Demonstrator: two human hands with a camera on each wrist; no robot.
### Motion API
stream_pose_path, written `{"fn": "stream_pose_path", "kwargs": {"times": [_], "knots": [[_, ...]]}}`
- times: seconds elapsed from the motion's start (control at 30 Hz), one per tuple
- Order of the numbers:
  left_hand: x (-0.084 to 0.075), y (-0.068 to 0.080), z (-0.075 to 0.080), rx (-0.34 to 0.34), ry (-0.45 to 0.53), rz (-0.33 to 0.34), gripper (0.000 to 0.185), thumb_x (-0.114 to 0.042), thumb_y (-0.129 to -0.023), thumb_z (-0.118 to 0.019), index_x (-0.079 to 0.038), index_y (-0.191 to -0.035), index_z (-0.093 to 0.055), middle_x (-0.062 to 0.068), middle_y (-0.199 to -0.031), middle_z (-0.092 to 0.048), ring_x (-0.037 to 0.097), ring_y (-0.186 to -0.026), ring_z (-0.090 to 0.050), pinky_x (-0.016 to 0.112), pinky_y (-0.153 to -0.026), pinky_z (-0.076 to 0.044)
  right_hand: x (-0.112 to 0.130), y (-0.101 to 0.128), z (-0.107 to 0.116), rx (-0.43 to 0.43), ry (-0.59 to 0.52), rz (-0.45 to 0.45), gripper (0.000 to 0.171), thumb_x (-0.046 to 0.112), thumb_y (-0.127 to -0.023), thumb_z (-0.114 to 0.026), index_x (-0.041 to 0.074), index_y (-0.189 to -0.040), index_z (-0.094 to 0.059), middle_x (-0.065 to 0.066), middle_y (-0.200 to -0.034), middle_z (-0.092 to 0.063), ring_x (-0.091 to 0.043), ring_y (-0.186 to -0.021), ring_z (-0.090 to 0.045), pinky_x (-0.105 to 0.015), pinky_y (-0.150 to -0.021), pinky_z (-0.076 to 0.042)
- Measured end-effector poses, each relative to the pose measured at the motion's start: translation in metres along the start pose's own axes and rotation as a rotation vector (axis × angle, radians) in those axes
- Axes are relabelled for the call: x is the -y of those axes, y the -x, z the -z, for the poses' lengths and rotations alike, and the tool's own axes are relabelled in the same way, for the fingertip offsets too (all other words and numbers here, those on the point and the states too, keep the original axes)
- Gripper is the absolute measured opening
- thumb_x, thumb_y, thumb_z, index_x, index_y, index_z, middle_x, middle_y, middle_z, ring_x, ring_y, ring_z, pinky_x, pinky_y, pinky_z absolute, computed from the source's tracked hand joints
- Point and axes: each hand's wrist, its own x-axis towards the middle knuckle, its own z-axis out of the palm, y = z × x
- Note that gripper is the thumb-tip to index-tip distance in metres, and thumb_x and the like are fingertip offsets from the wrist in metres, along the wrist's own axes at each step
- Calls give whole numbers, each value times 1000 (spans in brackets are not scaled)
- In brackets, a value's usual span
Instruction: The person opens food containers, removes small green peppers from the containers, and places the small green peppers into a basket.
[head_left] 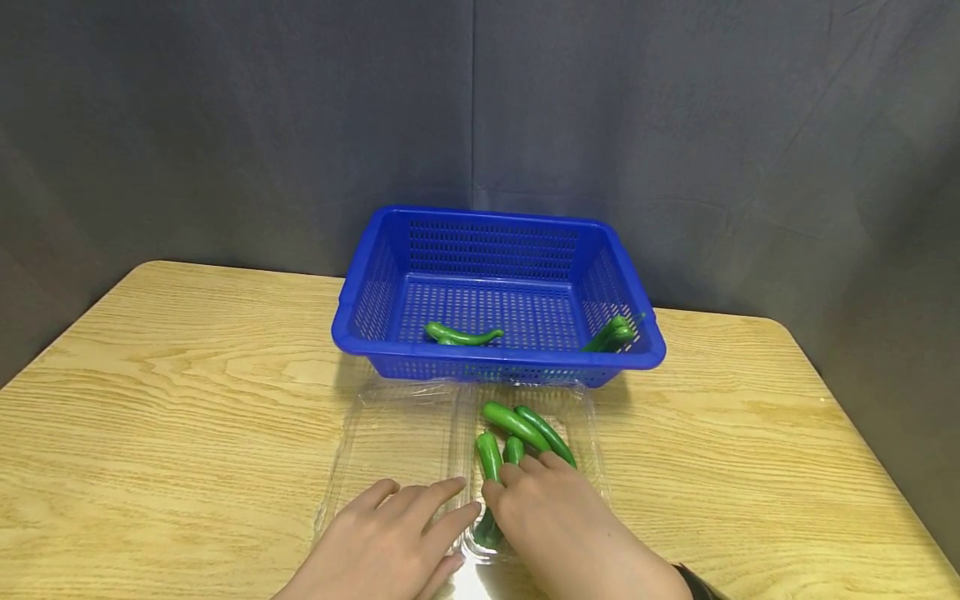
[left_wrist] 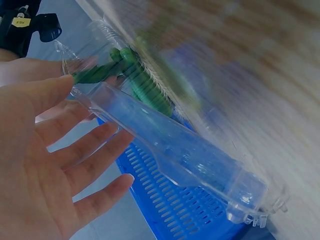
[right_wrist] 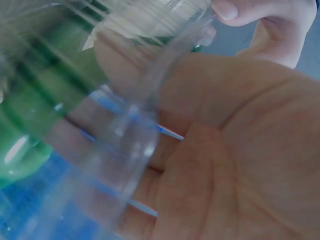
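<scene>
A person's two hands rest at the near edge of an open clear plastic clamshell container (head_left: pixel 390 433) on a wooden tabletop (head_left: pixel 150 400). The left hand (head_left: pixel 390 537) lies flat on the empty lid half, fingers (left_wrist: pixel 90 150) straight and spread, gripping nothing. Just right of it, the right hand (head_left: pixel 555 521) covers the near end of the tray half, fingers (head_left: pixel 525 468) lightly bent over the green chili peppers (head_left: pixel 517 429); whether they pinch one cannot be told. Four peppers lie in the tray, reaching away from those fingertips. Beyond the fingers, a blue plastic basket (head_left: pixel 360 333) touches the container's far edge and holds a few more peppers (head_left: pixel 461 336), one group left, one right. Judging by this, the filling looks more than half done, with the lid not yet closed.
</scene>
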Motion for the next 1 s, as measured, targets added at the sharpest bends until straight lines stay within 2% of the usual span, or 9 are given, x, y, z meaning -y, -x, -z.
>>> {"fn": "stream_pose_path", "kwargs": {"times": [0.13, 0.27, 0.33, 0.4, 0.5, 0.57, 0.67, 0.87, 1.0], "knots": [[0, 0, -1, -5, 1, 1, 44, -36, -106, -30, -17, -114, -70, 3, -115, -68, 15, -95, -67, 34, -72, -55, -1, 1, 1, 27, -39, -22, 24, 11, -75, -79, 10, -98, -69, -1, -87, -68, -17, -82, -63, -33, -76, -49], [0, 0, -1, -7, 0, 4, 54, -34, -107, -19, -18, -114, -70, 3, -115, -68, 14, -95, -67, 34, -72, -55, -2, 1, 2, 11, -53, -29, 28, 11, -74, -79, 10, -100, -68, -1, -88, -67, -18, -84, -62, -33, -77, -49], [-1, 0, -1, -4, 1, 7, 50, -34, -107, -23, -18, -114, -70, 2, -115, -68, 14, -96, -67, 34, -72, -55, -2, 1, 3, -10, -50, -24, 26, 11, -76, -78, 10, -99, -68, 0, -87, -67, -18, -83, -62, -33, -77, -49], [-1, 0, 0, 1, 5, 10, 41, -35, -104, -34, -18, -114, -70, 2, -115, -68, 14, -96, -67, 34, -72, -55, -2, 1, 4, -28, -44, -18, 25, 11, -76, -78, 10, -99, -68, 0, -87, -67, -18, -82, -62, -33, -77, -49], [-1, 0, 1, 13, 17, 14, 31, -37, -96, -52, -18, -113, -69, 3, -115, -68, 15, -96, -67, 34, -72, -55, -1, 1, 5, -63, -20, -5, 19, 12, -79, -75, 11, -96, -67, 1, -85, -67, -16, -80, -62, -32, -76, -49], [-1, 0, 1, 19, 21, 14, 31, -38, -91, -59, -17, -112, -69, 3, -116, -68, 15, -95, -67, 35, -72, -55, -1, 1, 6, -77, -7, 2, 17, 11, -81, -74, 12, -96, -66, 2, -83, -66, -15, -79, -62, -32, -76, -49], [-1, -1, 1, 22, 21, 13, 31, -38, -89, -61, -17, -111, -68, 3, -116, -68, 16, -94, -68, 35, -72, -56, -1, 1, 8, -96, 14, 7, 16, 12, -82, -73, 12, -95, -65, 2, -84, -66, -15, -80, -63, -32, -77, -49], [-1, 0, 0, 13, 20, 13, 30, -38, -95, -53, -18, -110, -69, 2, -115, -68, 15, -94, -68, 35, -72, -56, -3, 2, 12, -146, 9, 11, 18, 11, -80, -75, 12, -95, -65, 3, -84, -65, -15, -79, -62, -32, -75, -50], [-1, -1, 0, 19, 22, 13, 30, -38, -92, -58, -18, -110, -69, 2, -116, -68, 14, -94, -68, 34, -72, -56, -4, 3, 15, -168, -7, 16, 18, 9, -80, -74, 12, -95, -65, 2, -85, -66, -16, -80, -64, -33, -76, -50]]}}
